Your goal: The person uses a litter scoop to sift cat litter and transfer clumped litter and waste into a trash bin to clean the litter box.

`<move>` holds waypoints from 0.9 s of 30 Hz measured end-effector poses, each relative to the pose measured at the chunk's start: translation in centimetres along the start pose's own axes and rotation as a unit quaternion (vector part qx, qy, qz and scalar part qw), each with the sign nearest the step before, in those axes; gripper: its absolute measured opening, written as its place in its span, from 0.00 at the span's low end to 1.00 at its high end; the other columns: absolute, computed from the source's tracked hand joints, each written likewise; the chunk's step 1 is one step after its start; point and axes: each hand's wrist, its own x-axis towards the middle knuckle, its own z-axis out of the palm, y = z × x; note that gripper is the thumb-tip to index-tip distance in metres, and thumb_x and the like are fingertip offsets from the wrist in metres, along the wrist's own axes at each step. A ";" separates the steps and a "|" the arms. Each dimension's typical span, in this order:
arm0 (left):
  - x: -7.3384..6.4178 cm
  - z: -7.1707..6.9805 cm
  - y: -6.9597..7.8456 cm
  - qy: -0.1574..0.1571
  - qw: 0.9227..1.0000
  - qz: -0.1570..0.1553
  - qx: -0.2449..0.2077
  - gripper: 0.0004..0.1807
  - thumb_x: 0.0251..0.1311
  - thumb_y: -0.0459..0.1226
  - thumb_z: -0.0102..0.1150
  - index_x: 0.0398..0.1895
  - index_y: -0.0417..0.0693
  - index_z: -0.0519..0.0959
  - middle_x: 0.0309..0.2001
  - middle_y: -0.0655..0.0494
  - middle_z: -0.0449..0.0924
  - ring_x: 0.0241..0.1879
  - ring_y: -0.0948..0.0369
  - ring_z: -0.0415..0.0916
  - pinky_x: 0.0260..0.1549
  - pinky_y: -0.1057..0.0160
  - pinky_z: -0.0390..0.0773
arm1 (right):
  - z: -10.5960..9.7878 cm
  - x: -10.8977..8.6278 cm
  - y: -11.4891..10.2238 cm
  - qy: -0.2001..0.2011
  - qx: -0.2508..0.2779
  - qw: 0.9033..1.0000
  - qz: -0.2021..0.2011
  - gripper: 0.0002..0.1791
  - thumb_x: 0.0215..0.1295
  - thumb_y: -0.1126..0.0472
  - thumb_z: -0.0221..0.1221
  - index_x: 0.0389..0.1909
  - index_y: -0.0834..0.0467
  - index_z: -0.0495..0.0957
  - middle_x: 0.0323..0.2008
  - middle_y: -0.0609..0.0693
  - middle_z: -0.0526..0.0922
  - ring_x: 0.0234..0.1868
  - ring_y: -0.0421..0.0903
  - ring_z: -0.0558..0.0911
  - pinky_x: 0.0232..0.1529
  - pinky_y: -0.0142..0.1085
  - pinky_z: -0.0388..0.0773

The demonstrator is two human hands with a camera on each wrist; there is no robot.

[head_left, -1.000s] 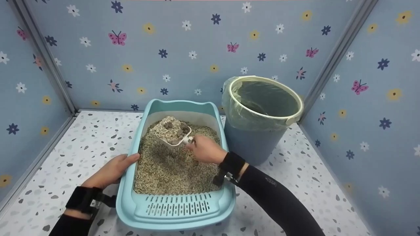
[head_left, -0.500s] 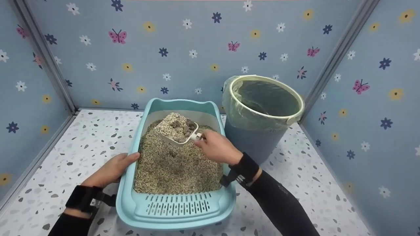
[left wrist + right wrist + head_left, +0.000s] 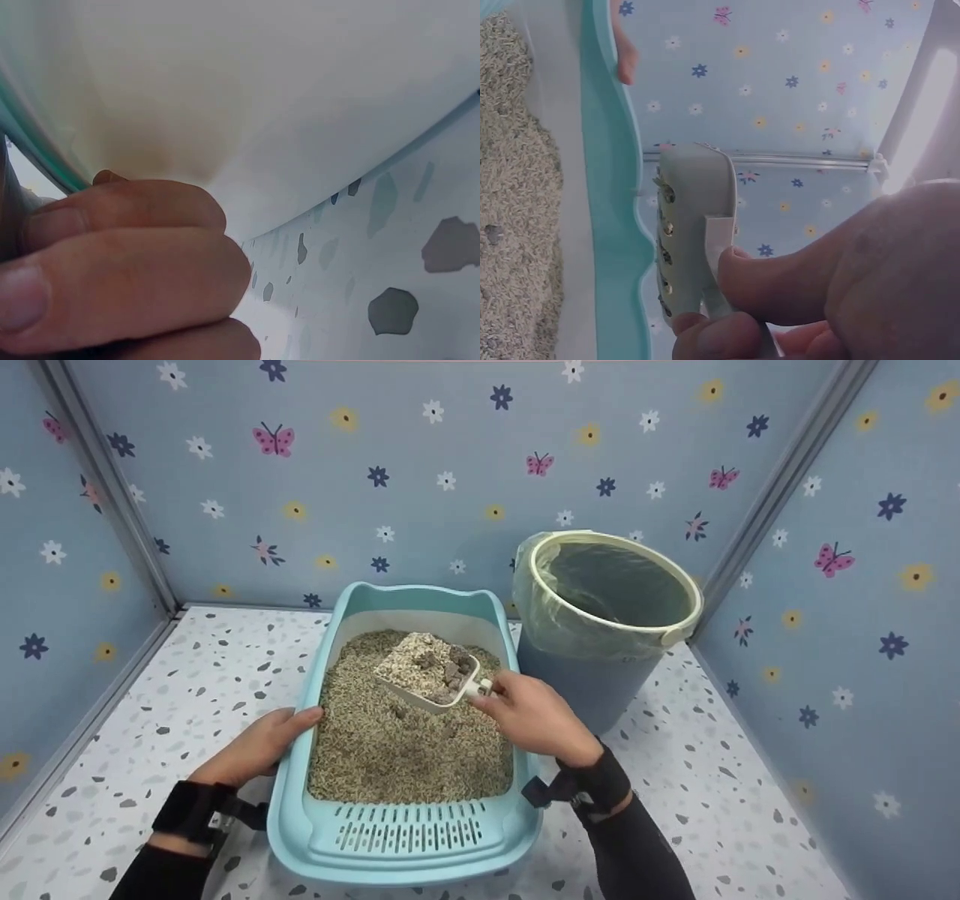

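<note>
A light-blue litter box (image 3: 405, 866) holds tan, grainy litter (image 3: 405, 769). My left hand (image 3: 251, 746) grips its left rim, thumb on top; in the left wrist view its fingers (image 3: 142, 277) curl beneath the rim against the pale outer wall. My right hand (image 3: 536, 716) pinches the short handle of a white litter scoop (image 3: 414, 696) over the box's right half. Pale litter and several grey-brown clumps (image 3: 454, 673) fill the scoop. From the right wrist, the slotted underside of the scoop (image 3: 694, 202) shows bits of litter poking through, with the thumb (image 3: 772, 281) along the handle.
A blue-grey bin (image 3: 577, 682) lined with a clear yellowish bag (image 3: 544, 619) under a cream ring stands right of the box. Blue flowered walls (image 3: 420, 450) close in the back and sides. The floor (image 3: 187, 682) is white with grey specks.
My right hand has drawn the loaded scoop rightward across the box, toward the bin side. Some litter has dropped below it. The left hand keeps its hold on the rim.
</note>
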 end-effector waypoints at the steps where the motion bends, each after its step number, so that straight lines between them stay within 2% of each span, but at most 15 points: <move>1: 0.0 0.0 0.0 0.000 1.000 -0.002 -0.002 0.38 0.88 0.58 0.47 0.65 0.26 0.71 0.43 0.40 0.87 0.36 0.50 0.90 0.38 0.51 0.93 | -0.2 -0.3 0.1 0.002 0.000 1.000 0.001 0.16 0.84 0.46 0.63 0.37 0.51 0.77 0.26 0.43 0.73 0.26 0.43 0.73 0.30 0.42 0.74; 6: -0.1 0.0 0.0 -0.004 1.000 0.000 -0.011 0.38 0.88 0.57 0.47 0.67 0.24 0.69 0.45 0.39 0.88 0.39 0.49 0.91 0.41 0.50 0.93 | -1.1 -1.4 0.5 0.007 -0.026 1.000 0.010 0.18 0.82 0.46 0.65 0.32 0.50 0.76 0.26 0.44 0.74 0.26 0.44 0.74 0.31 0.43 0.75; 10: -0.1 -0.1 0.0 0.004 1.000 -0.001 0.000 0.37 0.88 0.57 0.47 0.64 0.25 0.70 0.43 0.41 0.87 0.36 0.51 0.90 0.38 0.52 0.93 | -1.5 -1.6 0.8 0.005 -0.039 0.999 0.007 0.18 0.81 0.45 0.66 0.32 0.50 0.77 0.26 0.44 0.73 0.27 0.44 0.73 0.32 0.43 0.73; 17: -0.1 -0.2 -0.3 0.007 1.000 -0.007 0.008 0.36 0.88 0.58 0.46 0.63 0.26 0.70 0.42 0.41 0.87 0.34 0.53 0.89 0.35 0.53 0.92 | -1.9 -1.9 1.5 0.005 -0.016 1.000 -0.003 0.18 0.79 0.47 0.69 0.31 0.50 0.77 0.23 0.42 0.67 0.24 0.42 0.69 0.31 0.42 0.70; 25: 0.0 -0.2 -0.1 -0.016 1.000 0.024 -0.009 0.37 0.89 0.55 0.45 0.65 0.22 0.71 0.45 0.37 0.89 0.37 0.48 0.92 0.39 0.49 0.93 | -2.2 -1.8 1.7 0.007 -0.007 1.000 0.003 0.18 0.79 0.46 0.69 0.30 0.49 0.78 0.23 0.42 0.72 0.24 0.42 0.71 0.30 0.42 0.73; 27: -0.2 -0.2 -0.1 -0.012 1.000 0.020 -0.008 0.37 0.89 0.55 0.46 0.64 0.22 0.72 0.44 0.38 0.89 0.36 0.48 0.92 0.38 0.50 0.93 | -2.1 -1.7 1.7 0.002 -0.004 1.000 0.005 0.18 0.78 0.45 0.69 0.30 0.49 0.78 0.23 0.42 0.73 0.24 0.42 0.73 0.30 0.42 0.75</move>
